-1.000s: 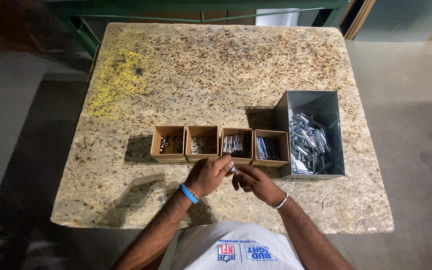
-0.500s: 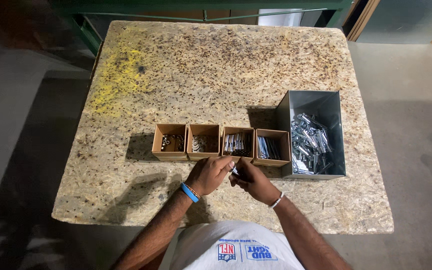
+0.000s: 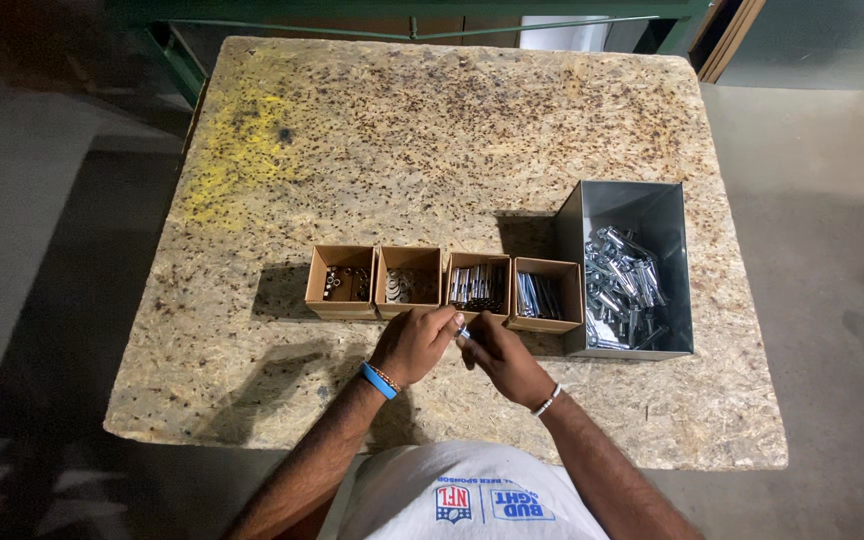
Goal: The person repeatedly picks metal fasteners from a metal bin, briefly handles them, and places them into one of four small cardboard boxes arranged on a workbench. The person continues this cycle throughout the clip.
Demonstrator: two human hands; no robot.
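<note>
My left hand (image 3: 415, 345) and my right hand (image 3: 502, 362) meet just in front of a row of small cardboard boxes, fingertips together on a small metal part (image 3: 463, 333). Which hand carries its weight is hard to tell; both pinch it. The leftmost box (image 3: 342, 283) and the second box (image 3: 410, 283) hold small dark and silvery rings or nuts. The third box (image 3: 478, 285) and the fourth box (image 3: 546, 295) hold thin metal rods or bolts.
A grey metal bin (image 3: 628, 268) with many shiny metal pieces stands right of the boxes. Everything rests on a chipboard table (image 3: 432, 140) with a yellow stain at its far left. Green framing runs behind the table; concrete floor surrounds it.
Both hands stay joined in front of the boxes; the fingers have shifted slightly around the small part.
</note>
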